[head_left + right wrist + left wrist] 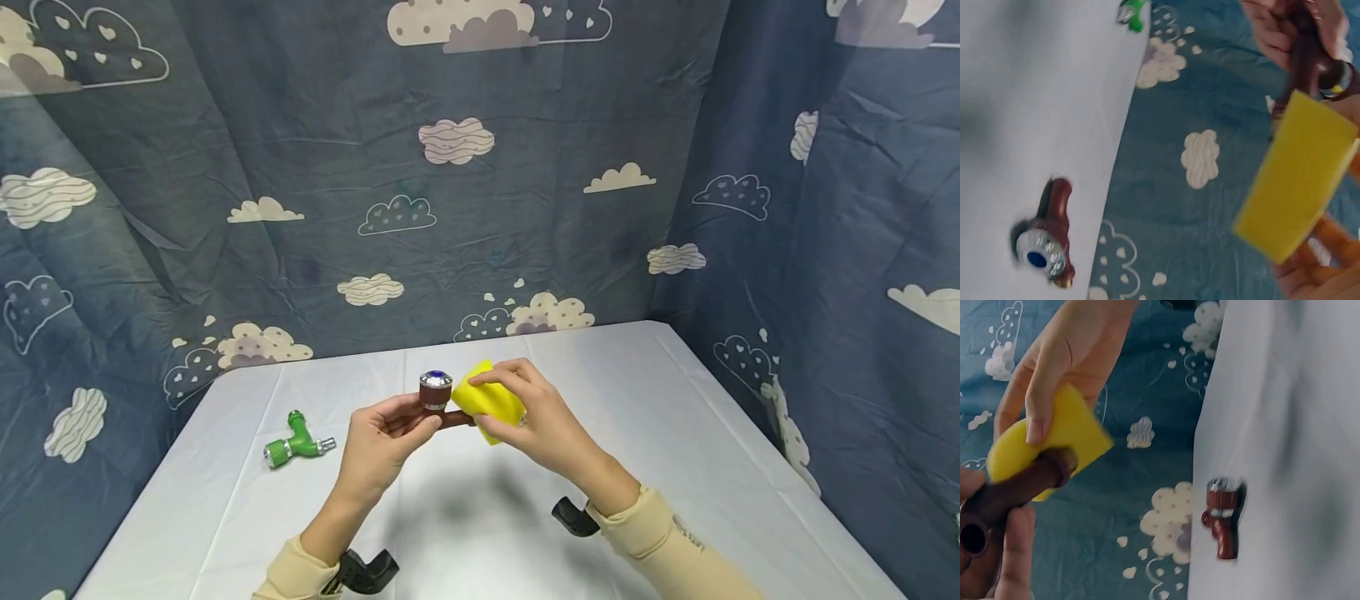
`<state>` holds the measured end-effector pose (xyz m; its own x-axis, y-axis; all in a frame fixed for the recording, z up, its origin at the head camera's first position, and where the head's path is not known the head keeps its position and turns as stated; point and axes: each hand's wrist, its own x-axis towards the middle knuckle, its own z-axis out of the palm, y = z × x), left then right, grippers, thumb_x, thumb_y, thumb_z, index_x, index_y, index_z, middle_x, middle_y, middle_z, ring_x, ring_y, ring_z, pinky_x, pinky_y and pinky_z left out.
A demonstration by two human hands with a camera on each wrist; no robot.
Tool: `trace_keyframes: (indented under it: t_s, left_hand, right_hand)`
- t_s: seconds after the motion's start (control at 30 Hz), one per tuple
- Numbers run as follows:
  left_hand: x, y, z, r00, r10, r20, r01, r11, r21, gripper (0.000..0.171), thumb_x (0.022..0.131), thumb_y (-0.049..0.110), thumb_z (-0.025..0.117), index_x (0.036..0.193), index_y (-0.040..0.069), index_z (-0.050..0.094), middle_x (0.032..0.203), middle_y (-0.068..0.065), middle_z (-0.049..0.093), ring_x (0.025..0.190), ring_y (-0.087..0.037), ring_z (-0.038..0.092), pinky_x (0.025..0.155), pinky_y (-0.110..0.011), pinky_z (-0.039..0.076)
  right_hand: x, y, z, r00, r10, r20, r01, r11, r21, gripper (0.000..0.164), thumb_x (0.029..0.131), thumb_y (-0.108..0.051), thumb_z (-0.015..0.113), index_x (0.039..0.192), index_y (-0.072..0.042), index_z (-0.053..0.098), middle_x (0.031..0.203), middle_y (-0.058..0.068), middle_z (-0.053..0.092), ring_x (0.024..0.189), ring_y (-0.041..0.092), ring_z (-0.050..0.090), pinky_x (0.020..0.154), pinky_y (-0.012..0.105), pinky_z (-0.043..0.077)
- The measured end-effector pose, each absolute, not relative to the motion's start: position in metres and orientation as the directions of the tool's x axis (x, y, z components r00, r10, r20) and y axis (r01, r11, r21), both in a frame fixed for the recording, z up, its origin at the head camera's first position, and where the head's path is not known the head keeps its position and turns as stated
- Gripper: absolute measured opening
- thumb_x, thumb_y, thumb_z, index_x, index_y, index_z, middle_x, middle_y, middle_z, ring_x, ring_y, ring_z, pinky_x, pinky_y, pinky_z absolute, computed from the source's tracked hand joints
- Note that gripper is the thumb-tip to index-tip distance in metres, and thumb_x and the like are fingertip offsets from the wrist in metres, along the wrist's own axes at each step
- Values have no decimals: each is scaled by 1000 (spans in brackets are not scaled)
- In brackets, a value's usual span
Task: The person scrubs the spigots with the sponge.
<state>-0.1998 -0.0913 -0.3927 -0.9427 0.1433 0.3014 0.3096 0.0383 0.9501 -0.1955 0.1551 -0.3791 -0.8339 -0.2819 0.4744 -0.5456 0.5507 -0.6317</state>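
A dark reddish-brown tap (436,393) with a silver knob and a blue centre dot is held up over the table. My left hand (386,437) grips its body between thumb and fingers; the tap's open pipe end (973,539) shows in the left wrist view. My right hand (538,415) pinches a yellow sponge (491,400), bent in its fingers, against the tap's spout end. From the right wrist view the sponge (1297,178) looks like a flat rectangle covering part of the tap (1305,53).
On the white table (645,467), a green tap (300,442) lies at the left. A second reddish-brown tap (1225,519) with a silver knob lies on the table, mostly hidden behind my right hand in the head view. Dark cloud-patterned cloth (525,233) hangs behind and beside the table.
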Motion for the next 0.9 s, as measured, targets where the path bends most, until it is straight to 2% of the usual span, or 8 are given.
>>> trace_keyframes:
  t_s: [0.13,0.23,0.3,0.4,0.5,0.6,0.73,0.9]
  left_hand:
    - [-201,-86,-396,-970,63,235,231,-72,970,35,92,-5,79,126,-12,72,110,-16,82,93,-10,79,85,-25,67]
    - [-202,-84,-398,-982,55,179,163,-217,962,36,96,-5,75,130,-14,67,106,-6,83,96,-14,81,91,-31,68]
    - [-202,-84,-399,-987,66,150,123,-306,944,35,98,-6,72,132,-13,64,105,-2,83,98,-15,81,95,-34,67]
    - [-203,-83,-401,-988,90,123,76,-402,912,28,101,-5,69,128,-5,64,106,-1,83,101,-15,81,99,-35,65]
    - [-203,-84,-403,-986,118,117,50,-461,886,23,102,-5,66,122,7,67,108,0,83,103,-13,80,102,-34,64]
    - [-202,-84,-405,-977,159,145,50,-490,870,26,103,-5,65,117,15,74,110,3,80,106,-12,79,104,-34,62]
    - [-203,-85,-408,-957,206,205,78,-498,864,32,104,-5,63,111,20,81,113,4,80,107,-11,79,104,-32,62]
    - [-207,-84,-413,-951,160,263,170,-439,882,30,100,-5,70,99,22,84,101,5,82,89,-6,76,85,-22,65]
  right_hand:
    - [-197,155,-386,-676,-319,665,-704,547,-453,46,86,-9,90,126,-22,73,143,11,58,125,28,62,96,40,66]
    - [-199,156,-391,-603,-308,735,-759,506,-410,49,83,-3,90,126,-20,72,145,14,55,126,31,61,94,39,67]
    - [-200,156,-393,-619,-262,740,-755,456,-470,50,84,-1,89,127,-17,71,145,15,56,124,30,61,92,35,65]
    - [-200,156,-395,-726,-190,661,-682,315,-660,51,88,0,86,134,-12,66,144,15,58,121,26,64,93,30,63]
    - [-202,157,-395,-855,-174,489,-509,99,-855,50,97,-2,77,142,-10,56,144,18,59,118,21,68,96,28,64]
    - [-203,160,-393,-924,-221,312,-293,-114,-949,44,105,-8,64,146,-15,49,141,19,57,116,21,69,96,31,65]
    - [-204,165,-392,-925,-335,178,-78,-292,-953,34,111,-16,48,144,-24,46,137,10,55,113,20,67,96,32,64]
    - [-204,164,-391,-869,-487,88,70,-297,-952,33,113,-22,43,146,-23,46,130,5,59,109,18,66,93,29,63]
